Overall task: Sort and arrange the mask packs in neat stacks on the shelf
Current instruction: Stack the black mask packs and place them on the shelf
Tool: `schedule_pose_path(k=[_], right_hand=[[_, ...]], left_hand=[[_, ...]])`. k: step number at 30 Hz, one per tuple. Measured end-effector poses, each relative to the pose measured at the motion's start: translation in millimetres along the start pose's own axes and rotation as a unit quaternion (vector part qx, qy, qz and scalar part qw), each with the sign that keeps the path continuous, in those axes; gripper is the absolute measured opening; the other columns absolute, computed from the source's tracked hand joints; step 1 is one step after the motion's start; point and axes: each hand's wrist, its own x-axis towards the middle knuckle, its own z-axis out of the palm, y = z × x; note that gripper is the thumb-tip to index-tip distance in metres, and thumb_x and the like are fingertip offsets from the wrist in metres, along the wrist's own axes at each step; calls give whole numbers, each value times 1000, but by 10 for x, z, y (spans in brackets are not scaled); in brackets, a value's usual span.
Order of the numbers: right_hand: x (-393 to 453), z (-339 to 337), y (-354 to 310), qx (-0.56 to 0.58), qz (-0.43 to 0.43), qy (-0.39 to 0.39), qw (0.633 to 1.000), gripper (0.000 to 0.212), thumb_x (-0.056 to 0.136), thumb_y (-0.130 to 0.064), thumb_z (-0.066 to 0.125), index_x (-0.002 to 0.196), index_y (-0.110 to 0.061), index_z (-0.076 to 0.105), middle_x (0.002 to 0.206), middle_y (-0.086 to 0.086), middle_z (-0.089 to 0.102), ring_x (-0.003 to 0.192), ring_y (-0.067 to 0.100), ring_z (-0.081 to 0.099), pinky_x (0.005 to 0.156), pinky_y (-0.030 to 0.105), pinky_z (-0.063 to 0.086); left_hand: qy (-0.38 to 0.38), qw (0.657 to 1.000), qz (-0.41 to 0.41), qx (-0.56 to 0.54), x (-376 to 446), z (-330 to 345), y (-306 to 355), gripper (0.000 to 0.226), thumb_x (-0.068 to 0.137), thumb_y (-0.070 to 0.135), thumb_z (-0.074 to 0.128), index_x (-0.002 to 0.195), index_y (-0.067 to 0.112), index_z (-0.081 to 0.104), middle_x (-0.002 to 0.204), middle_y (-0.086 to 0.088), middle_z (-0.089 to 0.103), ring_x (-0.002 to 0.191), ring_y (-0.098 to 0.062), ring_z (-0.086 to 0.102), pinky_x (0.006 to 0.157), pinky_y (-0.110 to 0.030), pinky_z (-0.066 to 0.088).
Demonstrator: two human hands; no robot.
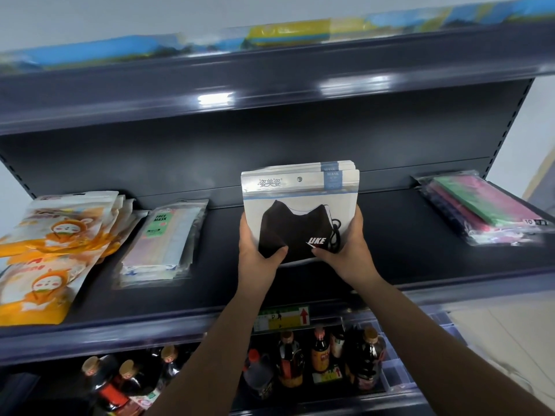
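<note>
A bundle of white mask packs point(300, 205), each showing a black mask, stands tilted upright over the middle of the dark shelf point(405, 250). My left hand point(258, 250) grips its lower left edge and my right hand point(345, 244) grips its lower right edge. Orange cartoon mask packs point(51, 235) lie in a loose, fanned heap at the shelf's left end. Beside them sits a stack of clear pastel "FACE MASK" packs point(162, 244). A pile of clear packs with green, pink and dark masks point(486, 211) rests at the right end.
The upper shelf point(270, 79) overhangs closely above and carries blurred coloured packs point(288, 33). Below the front lip, dark sauce bottles point(318, 358) stand in rows. The shelf's back panel point(210, 163) is right behind the held bundle.
</note>
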Motion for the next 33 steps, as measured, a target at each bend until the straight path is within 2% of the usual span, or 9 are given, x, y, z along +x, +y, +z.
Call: schedule_pose_path(k=[4, 9, 14, 19, 21, 23, 26, 30, 33], right_hand=[[7, -9, -4, -5, 0, 7, 1000, 105, 65, 4, 79, 142, -31, 18, 133, -9, 49, 121, 1, 50, 98, 20, 44], [2, -33, -28, -25, 4, 10, 1000, 104, 66, 2, 80, 143, -31, 18, 132, -10, 50, 120, 4, 51, 100, 26, 45], [32, -133, -100, -41, -4, 32, 999, 99, 66, -1, 80, 142, -27, 23, 129, -10, 53, 116, 5, 54, 96, 24, 47], [73, -386, -123, -63, 5, 41, 997, 78, 68, -5, 80, 130, -28, 38, 113, -14, 62, 104, 1, 60, 86, 14, 47], [95, -532, -97, -69, 25, 44, 996, 72, 69, -4, 79, 124, -30, 41, 108, -18, 62, 98, -2, 59, 81, 9, 45], [122, -681, -57, -78, 48, 41, 995, 69, 70, -6, 80, 125, -22, 43, 108, -11, 62, 99, 5, 60, 82, 15, 45], [168, -893, -1, -91, 83, 34, 992, 86, 69, -8, 81, 140, -15, 32, 115, -5, 59, 108, 13, 57, 93, 27, 45], [258, -1157, 49, -118, 107, 23, 987, 94, 74, -9, 78, 147, -14, 19, 111, -10, 50, 108, 9, 50, 88, 20, 38], [338, -1288, 135, -175, 125, 3, 977, 93, 76, -19, 77, 147, -13, 17, 127, 5, 52, 122, 21, 49, 90, 21, 36]], left_hand=[[1, 1000, 3, 8, -3, 0, 7, 85, 72, -9, 70, 128, 41, 30, 127, 9, 52, 119, -5, 49, 90, -4, 41], [9, 1000, -3, 28, 13, -8, -23, 87, 72, -4, 73, 140, 30, 31, 134, 4, 50, 126, -10, 46, 102, -24, 41], [7, 999, 29, 24, 58, 69, 66, 79, 72, -3, 73, 135, 28, 38, 126, 8, 56, 116, -1, 52, 88, -2, 41], [-15, 999, 30, 18, 149, 281, 153, 68, 71, -1, 76, 128, 22, 48, 111, 12, 63, 102, 6, 59, 85, -11, 48], [-25, 999, 18, 18, 198, 414, 137, 66, 69, 0, 78, 124, 22, 50, 110, 12, 63, 101, 3, 60, 84, -9, 47], [-30, 999, -11, 39, 242, 556, 98, 66, 67, 6, 81, 125, 19, 52, 114, 7, 64, 107, -8, 59, 90, -18, 48], [-32, 995, -51, 77, 271, 775, 46, 66, 67, 12, 83, 125, 15, 53, 117, 1, 63, 108, -14, 57, 93, -26, 45], [-38, 988, -102, 109, 326, 1061, 15, 56, 67, 17, 84, 116, 10, 58, 109, -3, 65, 102, -17, 61, 84, -23, 44], [-56, 979, -110, 159, 394, 1251, 10, 51, 70, 23, 82, 113, 7, 60, 109, -7, 67, 103, -21, 63, 81, -21, 42]])
